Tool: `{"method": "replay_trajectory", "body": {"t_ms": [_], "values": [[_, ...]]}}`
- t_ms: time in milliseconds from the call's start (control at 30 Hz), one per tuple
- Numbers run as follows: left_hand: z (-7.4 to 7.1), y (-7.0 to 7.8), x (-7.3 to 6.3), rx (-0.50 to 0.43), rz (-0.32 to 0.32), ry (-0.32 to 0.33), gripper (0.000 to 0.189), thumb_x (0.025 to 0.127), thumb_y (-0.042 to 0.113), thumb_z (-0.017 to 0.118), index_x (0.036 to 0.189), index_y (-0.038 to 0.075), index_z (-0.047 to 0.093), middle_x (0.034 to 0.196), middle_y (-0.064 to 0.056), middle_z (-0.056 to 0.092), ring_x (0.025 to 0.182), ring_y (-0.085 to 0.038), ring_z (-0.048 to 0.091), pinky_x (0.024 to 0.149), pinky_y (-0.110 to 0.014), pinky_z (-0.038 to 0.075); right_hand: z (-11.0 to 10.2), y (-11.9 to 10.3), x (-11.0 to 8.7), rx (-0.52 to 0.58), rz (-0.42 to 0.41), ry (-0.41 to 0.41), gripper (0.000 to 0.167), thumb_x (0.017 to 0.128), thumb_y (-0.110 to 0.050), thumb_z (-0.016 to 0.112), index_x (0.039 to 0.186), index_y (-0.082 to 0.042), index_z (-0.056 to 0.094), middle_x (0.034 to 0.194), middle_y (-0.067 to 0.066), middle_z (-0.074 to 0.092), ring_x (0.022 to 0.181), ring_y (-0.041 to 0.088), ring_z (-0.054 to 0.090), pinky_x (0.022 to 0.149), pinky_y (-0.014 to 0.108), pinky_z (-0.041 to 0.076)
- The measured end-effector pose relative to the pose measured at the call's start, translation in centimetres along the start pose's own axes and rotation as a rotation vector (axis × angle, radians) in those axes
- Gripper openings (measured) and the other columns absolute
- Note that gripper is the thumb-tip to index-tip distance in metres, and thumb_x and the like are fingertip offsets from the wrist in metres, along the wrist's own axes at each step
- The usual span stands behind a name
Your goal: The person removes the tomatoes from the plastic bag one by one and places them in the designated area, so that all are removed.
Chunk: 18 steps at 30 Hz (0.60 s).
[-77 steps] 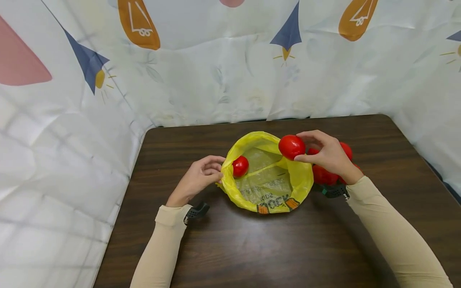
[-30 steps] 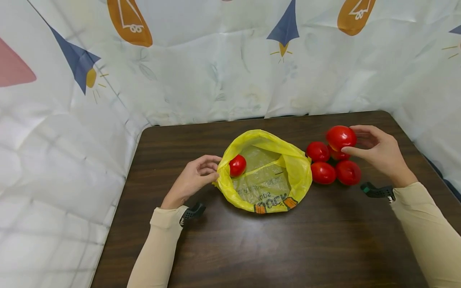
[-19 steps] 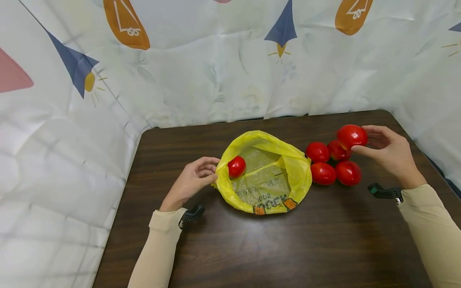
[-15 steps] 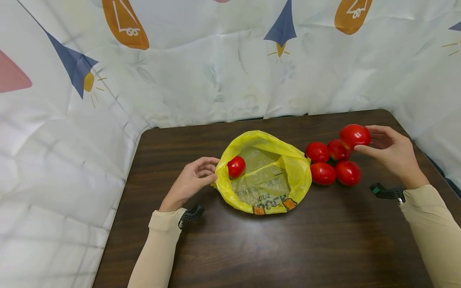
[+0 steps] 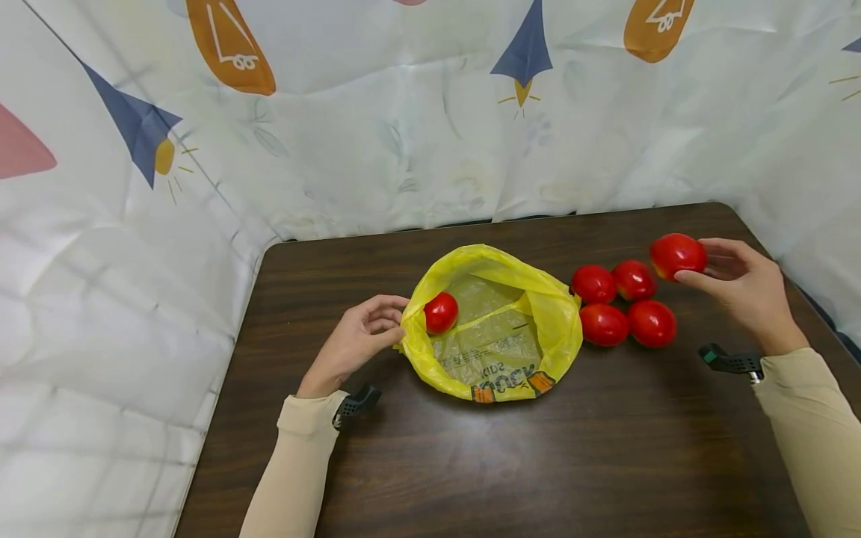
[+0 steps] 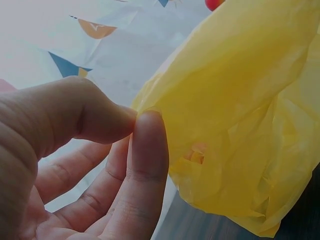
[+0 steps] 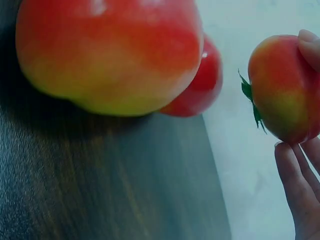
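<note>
My left hand (image 5: 355, 342) pinches the left rim of a yellow plastic bag (image 5: 418, 340) between thumb and fingers; the left wrist view shows the bag's film (image 6: 225, 115) at the fingertips. The bag stands with its mouth wide and a red tomato (image 5: 441, 312) inside by the left wall. At the far right, my right hand (image 5: 750, 288) holds another tomato (image 5: 676, 255) between thumb and fingers. The right wrist view shows this held tomato (image 7: 280, 90) with green leaves at its end and a yellowish patch.
Several red tomatoes (image 5: 603, 324) sit in a cluster against the bag's right side, left of my right hand. They rest on a dark wooden table (image 5: 471, 463). A printed white curtain (image 5: 377, 149) hangs behind the table and along its sides.
My right hand has carried its tomato rightward from the bag's right rim, over the cluster, to the cluster's right. My left hand has kept its pinch on the bag.
</note>
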<state>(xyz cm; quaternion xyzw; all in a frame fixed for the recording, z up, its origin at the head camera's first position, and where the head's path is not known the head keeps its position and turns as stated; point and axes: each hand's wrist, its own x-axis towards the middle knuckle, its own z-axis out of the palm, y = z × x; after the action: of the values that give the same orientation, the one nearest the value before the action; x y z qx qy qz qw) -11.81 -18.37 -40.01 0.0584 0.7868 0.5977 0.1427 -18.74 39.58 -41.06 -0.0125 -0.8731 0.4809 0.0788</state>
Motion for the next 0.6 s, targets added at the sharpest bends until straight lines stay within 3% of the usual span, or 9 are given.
{"method": "replay_trajectory", "body": {"t_ms": [600], "values": [[-0.1,-0.2,0.1,-0.005,-0.01,0.005,0.044,0.096,0.011,0.071,0.138,0.015,0.059,0.116,-0.013,0.064,0.095,-0.017,0.071,0.083,-0.028,0.062,0.2,2.7,0.4,-0.011,0.074,-0.003,0.055,0.092,-0.024,0.078,0.143,-0.022,0.056,0.111,-0.036,0.053,0.091,-0.022,0.057,0.073,-0.004,0.046]]}}
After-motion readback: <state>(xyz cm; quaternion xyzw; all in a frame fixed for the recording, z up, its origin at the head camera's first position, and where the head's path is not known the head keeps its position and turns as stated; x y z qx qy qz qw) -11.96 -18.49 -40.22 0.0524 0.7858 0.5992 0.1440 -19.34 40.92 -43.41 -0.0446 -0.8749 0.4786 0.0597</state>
